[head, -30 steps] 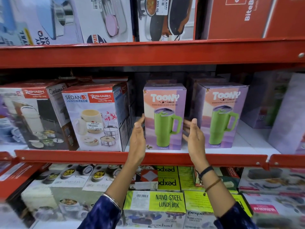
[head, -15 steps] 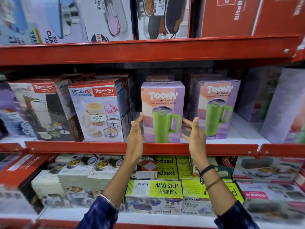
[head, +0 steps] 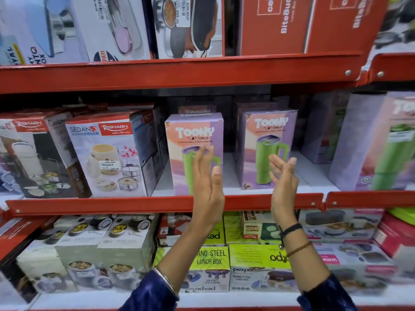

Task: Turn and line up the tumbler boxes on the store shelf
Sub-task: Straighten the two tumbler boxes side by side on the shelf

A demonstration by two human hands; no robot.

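Two purple-and-pink Toony tumbler boxes stand upright on the middle shelf, their fronts showing a green tumbler. The left box [head: 193,135] faces me squarely at the shelf's front edge. The right box [head: 265,144] stands a little further back, turned slightly. My left hand [head: 207,182] is raised flat in front of the left box, fingers together, holding nothing. My right hand [head: 284,182] hovers open in front of the right box's lower right side, not touching it. A third tumbler box [head: 381,142] at the far right is angled, showing its purple side.
Rishabh lunch-pack boxes [head: 105,153] fill the shelf to the left. More purple boxes [head: 321,126] stand behind at the back. A red shelf lip [head: 134,204] runs below the boxes. Lunch boxes [head: 208,259] crowd the lower shelf, and cookware boxes [head: 188,23] the upper one.
Both hands have shifted to the right: the left hand left the box's left side and now covers its front, the right hand moved over to the second box. The view swung right.
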